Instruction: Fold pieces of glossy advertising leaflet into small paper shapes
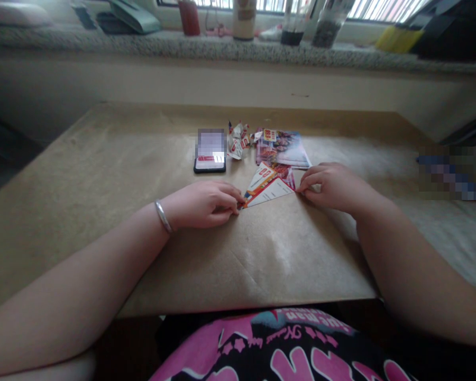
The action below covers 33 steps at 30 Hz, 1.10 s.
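Note:
A folded sheet of printed paper [270, 191], white with red, orange and blue print, lies on the table in a pointed, roughly triangular shape. My left hand [212, 203], with a silver bangle at the wrist, pinches its left corner. At the right corner, the thumb and fingertips of my right hand [329, 188] are closed on the paper's edge. Just behind it is a stack of colourful printed sheets [289, 151]. Left of that stack sit a crumpled or folded white-and-red paper piece [238, 143] and a phone [210, 153], its screen blurred.
A brown covering [143, 280] lies over the table, its front edge close to my body. Against the wall runs a stone window sill [206, 45] with a red container [189, 17], jars and other items. Something blue and blurred [456, 174] lies at the right.

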Available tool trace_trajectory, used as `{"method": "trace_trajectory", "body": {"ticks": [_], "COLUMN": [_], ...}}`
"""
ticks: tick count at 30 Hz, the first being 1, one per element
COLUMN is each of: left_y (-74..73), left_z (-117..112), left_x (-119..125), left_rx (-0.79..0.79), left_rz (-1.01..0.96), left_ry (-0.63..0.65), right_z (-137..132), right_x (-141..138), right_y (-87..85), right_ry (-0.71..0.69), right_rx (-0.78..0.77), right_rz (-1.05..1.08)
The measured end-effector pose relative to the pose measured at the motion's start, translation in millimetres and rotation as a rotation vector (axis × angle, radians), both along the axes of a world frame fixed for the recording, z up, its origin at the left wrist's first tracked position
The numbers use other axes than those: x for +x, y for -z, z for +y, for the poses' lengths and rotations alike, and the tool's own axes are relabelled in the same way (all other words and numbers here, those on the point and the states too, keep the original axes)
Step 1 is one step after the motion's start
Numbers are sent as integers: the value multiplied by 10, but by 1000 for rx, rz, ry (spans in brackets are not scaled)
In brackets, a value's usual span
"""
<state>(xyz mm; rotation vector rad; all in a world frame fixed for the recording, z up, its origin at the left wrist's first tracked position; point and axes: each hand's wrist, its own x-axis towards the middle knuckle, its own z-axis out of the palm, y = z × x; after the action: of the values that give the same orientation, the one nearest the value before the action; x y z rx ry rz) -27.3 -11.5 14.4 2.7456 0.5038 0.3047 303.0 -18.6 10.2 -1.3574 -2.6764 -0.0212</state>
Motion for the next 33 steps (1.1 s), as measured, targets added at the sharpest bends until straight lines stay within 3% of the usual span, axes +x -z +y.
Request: {"method": "trace_trajectory", "body": {"ticks": [4,12,16,20,26,33], "left_y": [7,25,45,78,143,176], "left_z": [12,23,3,-35,-71,-109], "left_x": [-19,-16,27,100,189,300], "left_rx": [-6,-29,39,151,324,393], "left_rz": [-13,-32,8,51,42,-29], "left_ry": [7,-64,-165,-221,-251,-326], "right_z": [-77,-121,-139,-151,-148,-252], "right_x": [-114,-289,-327,-432,-589,-802], "right_y": [-33,33,62,93,114,95], "right_ry": [132,264,115,-91,-137,-111], "right_rx": [143,279,189,105,238,276], "right_rz": [-80,172,275,170,26,148]}}
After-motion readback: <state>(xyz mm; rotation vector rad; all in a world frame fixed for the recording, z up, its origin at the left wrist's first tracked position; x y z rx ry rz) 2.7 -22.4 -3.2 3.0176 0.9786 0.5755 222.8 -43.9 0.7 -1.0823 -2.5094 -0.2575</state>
